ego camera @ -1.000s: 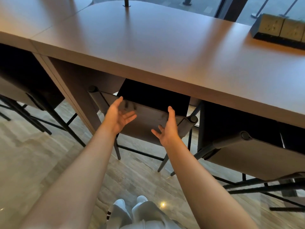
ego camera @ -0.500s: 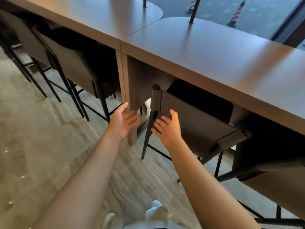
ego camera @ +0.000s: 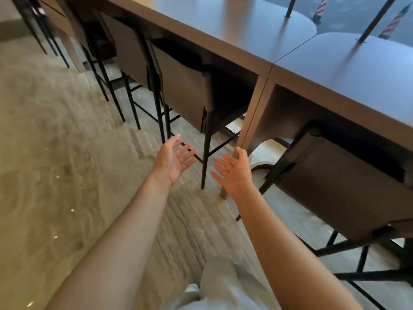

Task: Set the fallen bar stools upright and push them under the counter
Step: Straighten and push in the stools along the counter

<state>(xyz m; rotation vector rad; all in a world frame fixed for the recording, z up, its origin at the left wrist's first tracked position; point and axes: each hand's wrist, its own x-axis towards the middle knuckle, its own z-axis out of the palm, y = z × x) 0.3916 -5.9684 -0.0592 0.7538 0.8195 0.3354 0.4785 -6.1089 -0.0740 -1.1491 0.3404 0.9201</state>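
1. Closest to the viewer, behind the wrists, are a pale trouser leg (ego camera: 225,285) and the tip of a shoe (ego camera: 191,288), standing on the streaked floor (ego camera: 55,157).
2. The left hand (ego camera: 173,161) and right hand (ego camera: 233,173) reach forward side by side with palms turned inward. The fingers (ego camera: 186,153) are straight and spread apart. They grip nothing and touch nothing.
3. To the right of the right fingertips stands the nearest stool (ego camera: 339,189). It is upright on its black legs, with its brown backrest tucked under the edge of the counter (ego camera: 234,27).
4. Just beyond the right thumb rises the counter's wooden leg (ego camera: 251,121). Whether the thumb touches it I cannot tell; it looks apart.
5. Ahead of the fingertips of both hands is the next stool (ego camera: 183,90), also upright and pushed in. One thin black leg of it comes down in line with the gap between the two hands.
6. Farther off, past the left fingertips, the far stools (ego camera: 127,48) stand in the same row, all upright.
7. No fallen stool shows here. I judge this to be a pause between stools, with both hands free and ready.
8. The next move calls for finding a stool that lies down. If there is none, it calls for laying both palms on the backrest ahead and checking that it sits fully under the counter.
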